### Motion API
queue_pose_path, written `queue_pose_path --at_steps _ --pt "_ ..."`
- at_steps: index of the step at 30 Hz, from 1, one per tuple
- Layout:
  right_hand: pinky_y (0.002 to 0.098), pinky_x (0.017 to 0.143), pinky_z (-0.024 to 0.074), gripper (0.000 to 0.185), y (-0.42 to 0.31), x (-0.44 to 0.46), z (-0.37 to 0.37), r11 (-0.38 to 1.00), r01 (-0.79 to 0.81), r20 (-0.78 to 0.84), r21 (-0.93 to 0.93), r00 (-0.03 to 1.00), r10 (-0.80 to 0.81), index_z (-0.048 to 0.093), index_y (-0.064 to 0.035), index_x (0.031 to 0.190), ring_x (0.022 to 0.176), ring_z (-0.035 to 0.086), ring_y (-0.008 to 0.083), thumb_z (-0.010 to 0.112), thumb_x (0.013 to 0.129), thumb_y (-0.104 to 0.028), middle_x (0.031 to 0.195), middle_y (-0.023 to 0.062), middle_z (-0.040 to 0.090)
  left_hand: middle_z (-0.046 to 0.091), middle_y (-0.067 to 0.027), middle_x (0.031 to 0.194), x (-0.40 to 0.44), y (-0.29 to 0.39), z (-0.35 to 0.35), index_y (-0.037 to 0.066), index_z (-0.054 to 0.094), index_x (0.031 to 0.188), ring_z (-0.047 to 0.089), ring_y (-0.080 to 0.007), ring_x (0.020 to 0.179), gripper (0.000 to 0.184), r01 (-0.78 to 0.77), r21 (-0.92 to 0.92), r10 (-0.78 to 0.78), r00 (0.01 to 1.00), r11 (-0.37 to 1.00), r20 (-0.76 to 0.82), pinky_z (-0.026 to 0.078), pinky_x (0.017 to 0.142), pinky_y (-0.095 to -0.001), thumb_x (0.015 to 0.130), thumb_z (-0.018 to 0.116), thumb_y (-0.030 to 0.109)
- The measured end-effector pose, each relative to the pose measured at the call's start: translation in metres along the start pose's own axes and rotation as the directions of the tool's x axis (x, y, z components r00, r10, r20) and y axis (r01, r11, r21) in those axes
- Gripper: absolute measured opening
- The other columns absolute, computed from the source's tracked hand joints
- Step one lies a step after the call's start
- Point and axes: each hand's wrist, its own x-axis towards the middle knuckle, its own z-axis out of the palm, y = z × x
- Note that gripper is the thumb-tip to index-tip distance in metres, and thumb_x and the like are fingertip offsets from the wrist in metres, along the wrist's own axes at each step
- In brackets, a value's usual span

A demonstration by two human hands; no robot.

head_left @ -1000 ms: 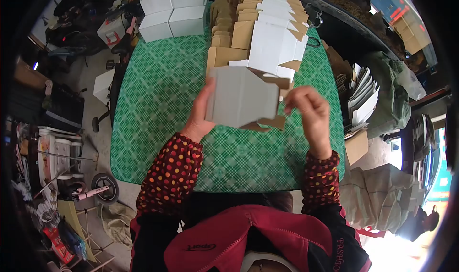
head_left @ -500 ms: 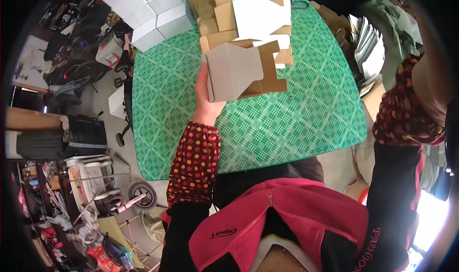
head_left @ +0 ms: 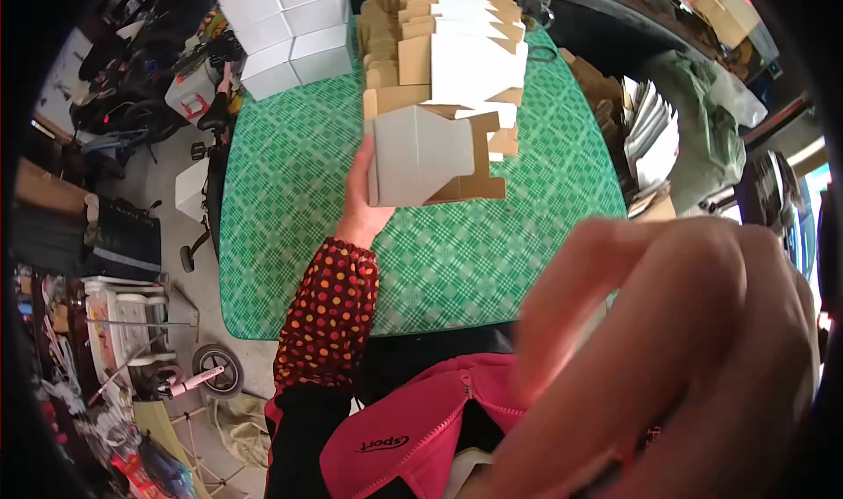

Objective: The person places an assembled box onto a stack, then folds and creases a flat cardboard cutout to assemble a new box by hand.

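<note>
My left hand is closed on a small cardboard box, grey-white outside and brown inside. Its open end with raised flaps points right, and my fingers under it are hidden. The box is held just above the near end of a row of nested, part-folded cardboard boxes on the table. Large and blurred, my right hand fills the lower right, very close to the camera. Its fingers are bent, but the tips are smeared, so whether they grip anything does not show.
The table has a green checked cloth. White closed boxes are stacked at its far left. Beyond the right edge stand folded white cardboard sheets and a green sheet of fabric or plastic. A bicycle is close by the left edge.
My right hand has come from the far right edge into the lower right, near the camera. The view has shifted a little. My left hand still holds the box.
</note>
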Motion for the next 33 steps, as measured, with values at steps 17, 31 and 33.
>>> queue_pose_path --at_steps 17,31,33 --pt "0.0281 0.063 0.0465 0.011 0.028 -0.006 0.005 0.969 0.071 0.065 0.238 0.994 -0.089 0.06 -0.0085 0.091 0.07 0.056 0.0159 0.052 0.096 -0.016 0.085 0.0051 0.061 0.054 -0.0069 0.142 0.001 0.001 -0.017 0.009 0.043 0.15 0.054 -0.019 0.122 0.062 0.029 -0.014 -0.028 0.998 0.999 0.048 0.043 0.099 -0.035 0.102 0.047 0.048" --pt "0.0273 0.06 0.048 0.007 0.0 -0.008 0.008 0.957 0.145 0.03 0.253 0.987 -0.157 0.062 -0.0098 0.092 0.068 0.058 0.0148 0.057 0.093 -0.015 0.084 0.0033 0.063 0.053 -0.0076 0.143 -0.004 0.005 0.015 0.013 0.038 0.153 0.054 -0.0192 0.123 0.063 -0.014 0.023 0.013 0.998 1.0 0.056 0.042 0.101 -0.037 0.102 0.045 0.048" --pt "0.0272 0.06 0.0482 0.007 0.0 -0.009 0.008 0.959 0.14 0.028 0.248 0.988 -0.151 0.062 -0.01 0.093 0.067 0.058 0.0146 0.058 0.092 -0.015 0.084 0.0031 0.063 0.051 -0.008 0.145 -0.004 0.006 0.012 0.014 0.037 0.154 0.053 -0.0189 0.123 0.061 -0.005 0.021 0.004 0.998 1.0 0.061 0.041 0.101 -0.0363 0.102 0.045 0.046"
